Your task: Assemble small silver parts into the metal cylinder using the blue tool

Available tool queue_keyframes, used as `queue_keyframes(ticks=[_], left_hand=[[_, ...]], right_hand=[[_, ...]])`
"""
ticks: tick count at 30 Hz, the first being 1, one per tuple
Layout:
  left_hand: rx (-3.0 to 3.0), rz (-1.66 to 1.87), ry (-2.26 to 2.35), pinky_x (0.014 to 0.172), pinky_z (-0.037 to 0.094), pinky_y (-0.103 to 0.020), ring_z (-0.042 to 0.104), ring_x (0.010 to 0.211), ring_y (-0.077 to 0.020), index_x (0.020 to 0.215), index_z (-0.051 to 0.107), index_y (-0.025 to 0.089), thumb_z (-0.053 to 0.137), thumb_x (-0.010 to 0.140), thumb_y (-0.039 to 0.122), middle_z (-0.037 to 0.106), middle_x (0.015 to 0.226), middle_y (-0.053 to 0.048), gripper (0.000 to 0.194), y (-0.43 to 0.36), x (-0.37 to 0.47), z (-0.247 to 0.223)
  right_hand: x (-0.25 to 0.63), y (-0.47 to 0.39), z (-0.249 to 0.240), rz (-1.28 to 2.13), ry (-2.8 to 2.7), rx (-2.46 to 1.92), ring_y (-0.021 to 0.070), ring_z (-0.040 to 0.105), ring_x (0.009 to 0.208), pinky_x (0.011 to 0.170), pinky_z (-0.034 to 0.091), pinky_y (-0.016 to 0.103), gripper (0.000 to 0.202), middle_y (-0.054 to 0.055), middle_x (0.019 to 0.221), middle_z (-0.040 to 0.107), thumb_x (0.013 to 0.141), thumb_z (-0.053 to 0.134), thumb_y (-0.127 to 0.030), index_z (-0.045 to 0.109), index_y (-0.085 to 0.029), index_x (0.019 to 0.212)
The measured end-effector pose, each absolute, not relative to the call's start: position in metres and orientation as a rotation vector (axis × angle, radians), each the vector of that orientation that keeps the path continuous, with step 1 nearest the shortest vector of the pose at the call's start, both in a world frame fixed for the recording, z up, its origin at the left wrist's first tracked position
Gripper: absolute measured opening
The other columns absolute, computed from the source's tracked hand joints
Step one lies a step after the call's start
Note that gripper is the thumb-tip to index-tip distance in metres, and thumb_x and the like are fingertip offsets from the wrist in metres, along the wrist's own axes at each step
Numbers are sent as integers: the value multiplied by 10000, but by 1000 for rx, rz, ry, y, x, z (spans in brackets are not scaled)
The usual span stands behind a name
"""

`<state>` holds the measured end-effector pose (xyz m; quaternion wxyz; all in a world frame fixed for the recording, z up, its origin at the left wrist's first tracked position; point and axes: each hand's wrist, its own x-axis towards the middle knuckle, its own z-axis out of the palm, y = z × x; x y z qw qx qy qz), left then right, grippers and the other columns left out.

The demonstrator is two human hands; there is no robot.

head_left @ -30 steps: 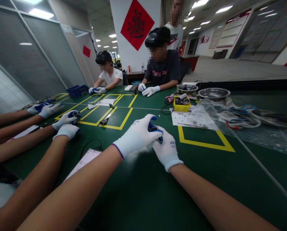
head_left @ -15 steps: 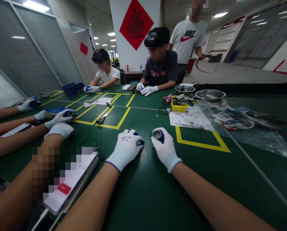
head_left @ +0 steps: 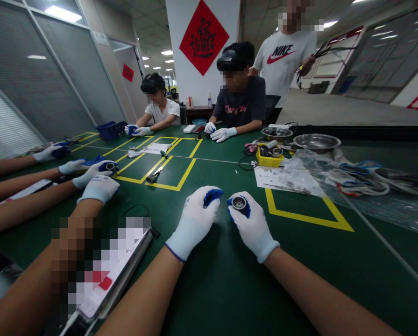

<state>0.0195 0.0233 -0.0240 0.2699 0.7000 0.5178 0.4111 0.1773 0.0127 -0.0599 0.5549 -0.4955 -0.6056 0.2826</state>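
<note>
A round, dark metal cylinder (head_left: 239, 203) with a ringed end and small holes in its face is gripped by my right hand (head_left: 252, 226), in a white glove with blue palm. The ringed end faces up toward me, and my fingers hide the rest of it. Just left of it, my left hand (head_left: 200, 219) is gloved the same way. Its fingers are bent and the thumb stands a little apart from them, showing the blue palm. I see nothing between them. A small gap separates the two hands above the green table (head_left: 216, 289).
A phone (head_left: 114, 275) lies left of my forearm, near a co-worker's gloved hand (head_left: 98, 187). Ahead are a metal part (head_left: 153, 176) and a yellow bin (head_left: 270, 160) of parts. Steel bowls (head_left: 316, 142) and a plastic bag (head_left: 377, 205) lie right. Co-workers sit across.
My left hand has turned, showing more blue palm between thumb and fingers. My right hand still holds the metal cylinder. The whole view has shifted slightly. The standing person's hand with cables has risen.
</note>
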Motion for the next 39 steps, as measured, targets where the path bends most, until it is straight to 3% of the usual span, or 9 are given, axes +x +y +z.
queue_keyframes(ticks=[8, 13, 22, 39], left_hand=[[1547, 1160, 1181, 1004, 582, -353, 737, 1045, -201, 1127, 724, 188, 665, 849, 84, 788, 1108, -54, 303, 20, 27, -21], [1516, 1172, 1111, 940, 586, -364, 740, 948, -213, 951, 737, 160, 734, 811, 122, 787, 976, -58, 144, 21, 27, -20], [1700, 1166, 1102, 788, 547, -292, 682, 834, -169, 822, 737, 171, 769, 781, 144, 673, 876, -4, 58, 14, 25, -14], [1911, 955, 1259, 723, 475, -283, 636, 787, -150, 694, 671, 169, 773, 811, 132, 633, 819, 17, 160, 7, 27, -7]], right_hand=[[178, 9, -57, 710, -1488, -1202, 267, 672, 810, 744, 553, 406, 88, 60, 833, 693, 795, 596, -300, 621, -227, 836], [177, 10, -57, 709, -1518, -1163, 236, 643, 756, 693, 524, 361, 63, 37, 782, 671, 785, 589, -282, 610, -226, 804], [176, 9, -55, 782, -1532, -1111, 212, 606, 711, 663, 488, 342, 61, 14, 750, 636, 773, 568, -280, 590, -229, 800], [173, 7, -55, 759, -1656, -1161, 209, 592, 709, 641, 455, 340, 70, 4, 769, 602, 786, 608, -282, 557, -235, 794]])
